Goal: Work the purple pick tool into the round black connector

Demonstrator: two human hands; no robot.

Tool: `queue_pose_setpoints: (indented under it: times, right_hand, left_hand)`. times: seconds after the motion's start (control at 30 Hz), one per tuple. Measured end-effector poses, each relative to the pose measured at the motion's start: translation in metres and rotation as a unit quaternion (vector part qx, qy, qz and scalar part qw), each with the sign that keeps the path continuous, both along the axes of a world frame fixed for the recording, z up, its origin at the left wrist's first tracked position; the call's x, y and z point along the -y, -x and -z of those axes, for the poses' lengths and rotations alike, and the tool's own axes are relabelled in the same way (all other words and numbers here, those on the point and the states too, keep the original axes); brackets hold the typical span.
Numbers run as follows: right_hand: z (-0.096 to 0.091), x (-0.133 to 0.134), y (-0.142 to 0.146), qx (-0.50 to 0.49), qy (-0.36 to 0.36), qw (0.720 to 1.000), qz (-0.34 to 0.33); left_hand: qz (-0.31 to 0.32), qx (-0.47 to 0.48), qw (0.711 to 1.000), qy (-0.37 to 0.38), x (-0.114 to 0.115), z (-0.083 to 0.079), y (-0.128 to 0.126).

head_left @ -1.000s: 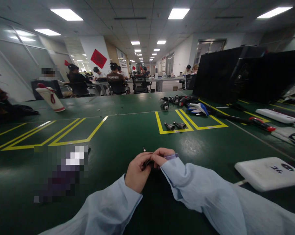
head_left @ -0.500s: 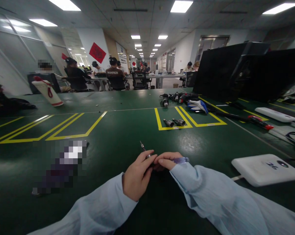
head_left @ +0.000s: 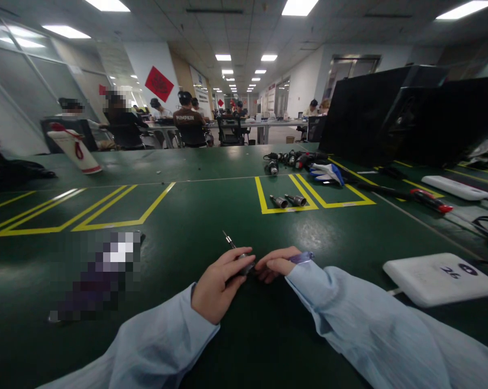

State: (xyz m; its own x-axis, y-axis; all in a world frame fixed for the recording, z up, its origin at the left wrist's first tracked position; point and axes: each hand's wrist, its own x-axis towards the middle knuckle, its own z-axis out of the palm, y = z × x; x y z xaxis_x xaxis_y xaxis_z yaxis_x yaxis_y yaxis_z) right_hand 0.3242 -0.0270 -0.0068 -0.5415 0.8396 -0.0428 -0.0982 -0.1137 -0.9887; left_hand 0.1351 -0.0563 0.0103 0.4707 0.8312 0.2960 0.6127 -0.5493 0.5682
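Low on the green table (head_left: 211, 216), my left hand (head_left: 217, 283) is closed around a small metal tool (head_left: 238, 253) whose thin tip sticks out up and to the left. My right hand (head_left: 277, 263) lies just to its right, fingers curled, fingertips touching the same tool. A purple band shows at the right cuff. Both arms wear pale blue sleeves.
Two metal sockets (head_left: 287, 201) lie in a yellow-taped box; more sockets (head_left: 284, 159) and a white-blue glove (head_left: 327, 173) lie behind. A red-handled tool (head_left: 428, 201), white pads (head_left: 442, 278), black cases (head_left: 409, 116) at right. A white bottle (head_left: 72, 151) far left. People sit at distant tables.
My left hand has drawn left and slightly down with the tool, so its tip sticks out further. The right hand has stayed close beside it.
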Motion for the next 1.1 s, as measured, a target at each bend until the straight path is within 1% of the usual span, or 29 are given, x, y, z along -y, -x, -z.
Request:
queue_pose_setpoints:
  times: [0.23,0.33,0.4,0.47,0.53,0.63,0.77,0.93,1.1]
  right_hand:
    - [-0.002,0.000,-0.001,0.004,0.008,1.000,-0.022]
    - [-0.002,0.000,0.000,0.002,0.008,1.000,-0.018]
    - [-0.003,-0.001,0.001,0.003,0.018,1.000,0.003]
    - [-0.006,-0.001,0.001,0.019,0.023,0.999,0.032]
    - [-0.010,0.000,0.001,0.043,0.010,0.997,0.056]
    - [-0.013,0.004,0.003,0.066,-0.020,0.995,0.074]
    - [-0.009,0.009,0.007,0.080,-0.038,0.994,0.069]
    - [-0.002,0.009,0.011,0.104,-0.071,0.990,0.068]
    - [-0.004,0.010,0.012,0.194,-0.107,0.972,0.082]
  left_hand:
    - [0.007,-0.021,0.998,-0.066,0.002,0.004,0.002]
    - [0.010,-0.004,0.997,-0.071,0.001,0.004,0.002]
    - [0.005,0.033,0.999,-0.035,0.001,0.004,0.001]
    - [-0.012,0.101,0.994,0.038,-0.001,0.003,0.001]
    - [-0.035,0.180,0.976,0.114,-0.003,0.003,0.000]
    - [-0.068,0.262,0.947,0.171,-0.007,0.001,-0.001]
    - [-0.092,0.298,0.929,0.202,-0.011,-0.001,-0.001]
    - [-0.094,0.314,0.921,0.208,-0.009,-0.001,-0.002]
    - [-0.090,0.326,0.916,0.216,-0.008,-0.001,-0.003]
